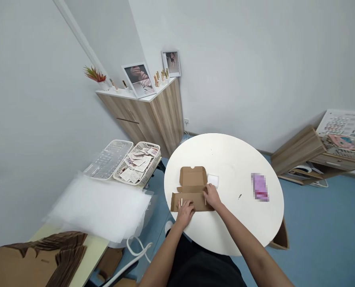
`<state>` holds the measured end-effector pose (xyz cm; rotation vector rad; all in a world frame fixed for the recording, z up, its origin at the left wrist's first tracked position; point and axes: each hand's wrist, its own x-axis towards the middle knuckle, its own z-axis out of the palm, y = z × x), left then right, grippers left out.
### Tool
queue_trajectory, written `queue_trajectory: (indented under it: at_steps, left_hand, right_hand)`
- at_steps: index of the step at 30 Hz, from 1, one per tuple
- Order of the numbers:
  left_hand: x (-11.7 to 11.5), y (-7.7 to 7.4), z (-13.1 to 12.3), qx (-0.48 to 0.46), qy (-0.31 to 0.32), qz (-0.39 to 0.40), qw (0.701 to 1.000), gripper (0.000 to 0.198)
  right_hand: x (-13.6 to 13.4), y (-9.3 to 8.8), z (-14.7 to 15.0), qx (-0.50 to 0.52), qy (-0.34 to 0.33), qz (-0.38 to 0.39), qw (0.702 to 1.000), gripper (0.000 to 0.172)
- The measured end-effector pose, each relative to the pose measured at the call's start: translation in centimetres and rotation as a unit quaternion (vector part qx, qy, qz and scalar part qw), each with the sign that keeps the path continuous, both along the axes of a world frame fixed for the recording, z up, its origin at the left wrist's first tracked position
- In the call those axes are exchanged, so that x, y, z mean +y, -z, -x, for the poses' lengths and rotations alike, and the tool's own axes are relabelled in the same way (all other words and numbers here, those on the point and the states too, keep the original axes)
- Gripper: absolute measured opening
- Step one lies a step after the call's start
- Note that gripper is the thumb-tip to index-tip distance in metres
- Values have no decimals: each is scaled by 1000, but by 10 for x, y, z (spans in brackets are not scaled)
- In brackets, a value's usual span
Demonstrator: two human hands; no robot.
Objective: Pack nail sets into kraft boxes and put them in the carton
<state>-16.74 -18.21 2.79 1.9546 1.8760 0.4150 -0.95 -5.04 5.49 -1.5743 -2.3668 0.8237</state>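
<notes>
In the head view, closest to the camera: bare forearms; then, beneath left hand and right hand and extending ahead, an unfolded cardboard mailer box on the round white table, near panel longest left to right. Left: fingers loosely splayed on that panel. Right: fingers bent at its right edge, nearer the fold; whether pinching, cannot tell.

We locate the table in the lower half of the frame, right of centre. On its left part lies the carton, with the left hand and right hand upon it; the small item sits just beside the carton's right edge. We find the obscured item toward the table's right. Left of the table, the baskets stand behind the sheets. The cabinet, upper left of centre, carries picture frames.
</notes>
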Motion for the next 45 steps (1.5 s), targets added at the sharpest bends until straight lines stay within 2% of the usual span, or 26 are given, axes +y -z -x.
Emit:
queue_trajectory:
  at_steps: [2, 5, 11, 15, 18, 21, 25, 26, 28, 31, 33, 36, 39, 45]
  left_hand:
    - [-2, 0, 5, 1, 6, 7, 1000, 15]
    - [-8, 0, 12, -3, 14, 17, 1000, 16]
    - [-17, 10, 25, 2, 28, 23, 999, 15]
    - [-12, 14, 34, 15, 72, 31, 997, 16]
    - [-2, 8, 40, 42, 130, 36, 990, 17]
    - [15, -4, 46, 88, 183, -15, 979, 26]
    - [44, -11, 55, 137, 162, -65, 975, 90]
    - [51, -9, 57, 145, 158, -62, 975, 101]
    - [62, -3, 59, 155, 159, -49, 974, 111]
    - [72, 6, 60, 158, 161, -31, 974, 113]
    - [73, 9, 61, 162, 159, -29, 974, 113]
    - [71, 9, 60, 165, 155, -39, 973, 107]
    - [65, 5, 58, 162, 151, -49, 974, 99]
    - [66, -6, 64, 134, 168, 6, 977, 94]
  right_hand:
    - [9, -1, 7, -3, 45, -17, 999, 20]
    - [13, 4, 19, -17, 87, 9, 996, 24]
    - [-1, 29, 35, 46, 229, -30, 972, 24]
    - [-2, 34, 42, 62, 273, 49, 959, 23]
    - [2, 29, 45, 79, 299, 94, 946, 24]
    - [4, 26, 43, 112, 294, 115, 942, 24]
    - [3, 25, 33, 195, 265, 153, 932, 21]
    - [3, 24, 31, 211, 263, 162, 927, 22]
    - [3, 22, 27, 223, 264, 169, 923, 24]
    - [3, 15, 23, 188, 285, 139, 930, 31]
    - [-1, 10, 21, 114, 298, 92, 943, 31]
    - [-12, 7, 21, -16, 250, 21, 968, 18]
    - [-26, 9, 26, -81, 194, -22, 977, 22]
    - [-33, 17, 37, -94, 215, 4, 972, 17]
